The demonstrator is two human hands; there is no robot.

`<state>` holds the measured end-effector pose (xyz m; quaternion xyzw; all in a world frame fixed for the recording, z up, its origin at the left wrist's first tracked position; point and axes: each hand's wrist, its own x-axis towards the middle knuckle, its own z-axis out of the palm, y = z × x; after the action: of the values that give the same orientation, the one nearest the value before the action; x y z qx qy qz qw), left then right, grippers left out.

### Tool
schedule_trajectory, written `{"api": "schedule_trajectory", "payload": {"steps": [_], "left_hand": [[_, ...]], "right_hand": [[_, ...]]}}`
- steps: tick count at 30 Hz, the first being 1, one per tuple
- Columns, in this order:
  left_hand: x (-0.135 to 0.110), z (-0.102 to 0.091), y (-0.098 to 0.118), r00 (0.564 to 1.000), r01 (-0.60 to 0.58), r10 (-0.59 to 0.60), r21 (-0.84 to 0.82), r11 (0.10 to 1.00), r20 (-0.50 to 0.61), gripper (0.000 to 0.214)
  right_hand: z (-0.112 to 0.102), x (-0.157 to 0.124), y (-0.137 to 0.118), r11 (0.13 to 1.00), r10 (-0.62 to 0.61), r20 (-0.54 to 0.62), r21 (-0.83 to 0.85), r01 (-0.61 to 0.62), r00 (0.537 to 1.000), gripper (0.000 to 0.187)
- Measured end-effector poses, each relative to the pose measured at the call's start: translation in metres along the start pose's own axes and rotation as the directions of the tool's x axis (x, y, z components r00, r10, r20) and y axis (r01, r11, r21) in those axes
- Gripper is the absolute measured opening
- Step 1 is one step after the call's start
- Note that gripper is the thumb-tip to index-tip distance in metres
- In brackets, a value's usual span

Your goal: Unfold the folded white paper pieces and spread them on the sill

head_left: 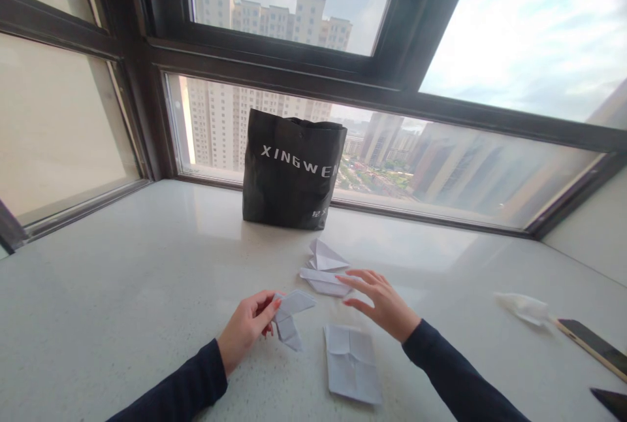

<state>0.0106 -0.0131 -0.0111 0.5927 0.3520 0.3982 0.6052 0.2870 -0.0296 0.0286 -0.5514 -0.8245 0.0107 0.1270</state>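
A: Left hand (pixel 249 324)?
B: Fingers pinching a bent folded paper (pixel 296 302), one leg angled toward the right hand (pixel 382 301).
A: And the right?
B: Fingers spread, gripping nothing. Long folded paper (pixel 323 283) sits at their tips, stretching left, long axis roughly sideways; right hand's nearer. Contact? Can't tell from here.
A: Others?
B: Creased flat paper (pixel 351 363) on the counter (pixel 147 317), nearside of the right fingers.
A: Containers?
B: Black bag (pixel 291 180), upright beyond both hands' fingers. Can't see inside.
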Motion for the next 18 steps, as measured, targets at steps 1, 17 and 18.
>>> {"api": "schedule_trajectory", "payload": {"steps": [1,17,18], "left_hand": [[0.0,0.0,0.0,1.0,0.002,-0.002,0.001,1.0,0.0,0.06],[-0.003,0.0,0.005,1.0,0.011,-0.011,0.011,1.0,-0.008,0.058],[-0.003,0.0,0.004,1.0,0.006,-0.006,0.013,1.0,-0.008,0.057]], "right_hand": [[-0.005,-0.006,-0.007,1.0,-0.005,0.016,0.031,0.005,1.0,0.038],[0.029,-0.059,-0.039,0.986,-0.06,0.142,0.165,0.036,0.988,0.06],[0.03,-0.054,-0.037,0.987,-0.061,0.142,0.155,0.039,0.988,0.059]]}}
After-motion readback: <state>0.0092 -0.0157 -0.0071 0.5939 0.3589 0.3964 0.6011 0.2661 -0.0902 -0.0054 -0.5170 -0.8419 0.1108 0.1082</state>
